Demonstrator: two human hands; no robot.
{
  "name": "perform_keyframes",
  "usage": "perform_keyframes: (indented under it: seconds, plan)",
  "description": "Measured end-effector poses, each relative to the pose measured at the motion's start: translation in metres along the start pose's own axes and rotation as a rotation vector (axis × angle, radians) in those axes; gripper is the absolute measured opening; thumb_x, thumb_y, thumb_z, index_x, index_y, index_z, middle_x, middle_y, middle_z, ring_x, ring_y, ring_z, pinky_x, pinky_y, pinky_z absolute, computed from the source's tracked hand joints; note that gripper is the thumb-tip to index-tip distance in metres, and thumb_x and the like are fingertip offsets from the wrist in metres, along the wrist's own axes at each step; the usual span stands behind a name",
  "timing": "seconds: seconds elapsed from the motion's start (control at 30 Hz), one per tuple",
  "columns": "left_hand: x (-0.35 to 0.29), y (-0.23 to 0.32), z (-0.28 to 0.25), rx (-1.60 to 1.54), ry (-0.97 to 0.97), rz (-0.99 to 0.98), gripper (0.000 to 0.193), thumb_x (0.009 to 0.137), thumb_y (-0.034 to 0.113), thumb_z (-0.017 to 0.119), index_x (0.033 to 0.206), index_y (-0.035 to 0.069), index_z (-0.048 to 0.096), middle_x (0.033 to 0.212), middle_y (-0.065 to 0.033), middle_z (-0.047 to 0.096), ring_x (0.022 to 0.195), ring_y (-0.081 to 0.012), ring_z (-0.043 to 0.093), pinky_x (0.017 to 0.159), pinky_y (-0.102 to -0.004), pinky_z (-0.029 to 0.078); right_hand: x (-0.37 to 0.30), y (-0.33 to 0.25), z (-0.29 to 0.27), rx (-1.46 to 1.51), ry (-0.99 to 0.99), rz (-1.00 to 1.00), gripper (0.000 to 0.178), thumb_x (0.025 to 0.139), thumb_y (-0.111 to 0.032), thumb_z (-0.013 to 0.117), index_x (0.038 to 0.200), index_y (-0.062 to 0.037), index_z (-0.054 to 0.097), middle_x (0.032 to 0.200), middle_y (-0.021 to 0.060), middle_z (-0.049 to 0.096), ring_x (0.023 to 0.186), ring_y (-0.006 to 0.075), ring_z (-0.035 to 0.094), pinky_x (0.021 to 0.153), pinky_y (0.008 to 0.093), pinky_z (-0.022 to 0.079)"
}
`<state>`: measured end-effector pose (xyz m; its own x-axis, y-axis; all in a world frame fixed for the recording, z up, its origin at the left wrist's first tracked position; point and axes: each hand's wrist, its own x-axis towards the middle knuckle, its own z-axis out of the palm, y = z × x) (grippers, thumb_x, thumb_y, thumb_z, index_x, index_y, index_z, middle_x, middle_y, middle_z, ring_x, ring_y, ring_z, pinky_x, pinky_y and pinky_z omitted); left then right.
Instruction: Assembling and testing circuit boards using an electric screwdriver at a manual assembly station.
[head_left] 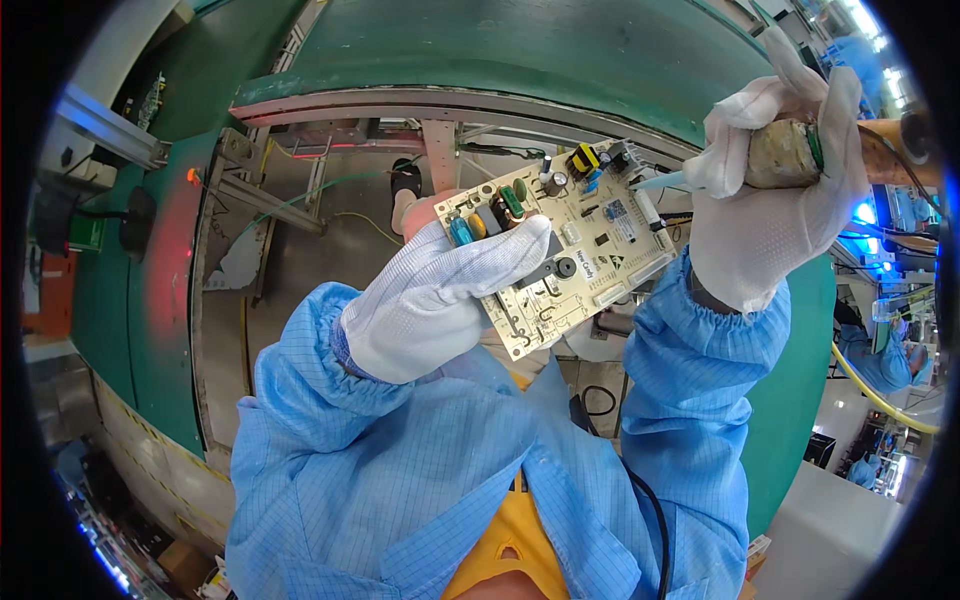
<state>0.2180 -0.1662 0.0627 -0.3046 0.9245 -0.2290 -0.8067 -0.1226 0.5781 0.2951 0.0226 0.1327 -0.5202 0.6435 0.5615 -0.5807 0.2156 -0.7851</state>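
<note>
head view. the left hand, gloved in white, grasps the board by its left side, thumb laid across the upper face and fingers largely hidden beneath. the board is held aloft in front of the torso, component side up and turned askew. the right hand, likewise gloved, is curled around the wrapped handle of a tool, whose pale, narrow tip reaches the board's upper right edge, near the heat sink and a white connector; whether it touches cannot be told. the yellow transformer stands just to the left; the green desk lies at the right. on judgement, good practice calls for a firm left grip at the board's rim, the thumb clear of the coils, and the board steadied against any push. the tip is best guided lightly and at a low angle, well off neighbouring parts, with the work area unobstructed to the eye.
</note>
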Motion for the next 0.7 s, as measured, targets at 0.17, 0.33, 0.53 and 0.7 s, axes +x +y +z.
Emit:
perform_keyframes:
  seconds: [0.17, 0.33, 0.53, 0.7]
  plan:
    - [0.001, 0.001, -0.001, -0.019, -0.017, -0.022, 0.037, 0.091, 0.021, 0.068, 0.12, 0.0, 0.058, 0.109, -0.0067, 0.066, 0.097, -0.0137, 0.065, 0.085, -0.0261, 0.054, 0.005, -0.002, -0.002, -0.074, -0.068, -0.035, 0.046, 0.102, -0.036, 0.04, 0.102, 0.0033, 0.064, 0.07, 0.0096, 0.059, 0.048, 0.0136, 0.051, 0.037, 0.0206, 0.038]
    - [0.001, 0.0, -0.003, -0.028, -0.016, -0.036, 0.036, 0.091, 0.021, 0.067, 0.12, 0.001, 0.058, 0.109, -0.0066, 0.066, 0.098, -0.0139, 0.065, 0.085, -0.0262, 0.054, 0.006, -0.004, -0.002, -0.167, -0.153, -0.078, 0.047, 0.102, -0.037, 0.04, 0.099, 0.0038, 0.064, 0.07, 0.0101, 0.059, 0.047, 0.0142, 0.052, 0.038, 0.0219, 0.04]
    - [0.002, -0.001, -0.009, -0.037, -0.022, -0.031, 0.034, 0.093, 0.02, 0.064, 0.12, 0.001, 0.057, 0.111, -0.0066, 0.065, 0.1, -0.0145, 0.065, 0.086, -0.0267, 0.054, -0.002, 0.0, 0.004, -0.022, -0.113, -0.24, 0.048, 0.102, -0.037, 0.04, 0.096, 0.0048, 0.064, 0.069, 0.0102, 0.059, 0.047, 0.0149, 0.052, 0.041, 0.0243, 0.043]
    - [0.006, -0.002, -0.017, -0.073, 0.087, -0.044, 0.031, 0.095, 0.019, 0.061, 0.12, 0.001, 0.057, 0.111, -0.0074, 0.065, 0.1, -0.0157, 0.065, 0.087, -0.0276, 0.055, -0.005, -0.008, 0.001, -0.436, -0.021, -0.228, 0.048, 0.102, -0.036, 0.04, 0.097, 0.0043, 0.065, 0.069, 0.0095, 0.059, 0.048, 0.0148, 0.052, 0.044, 0.0256, 0.043]
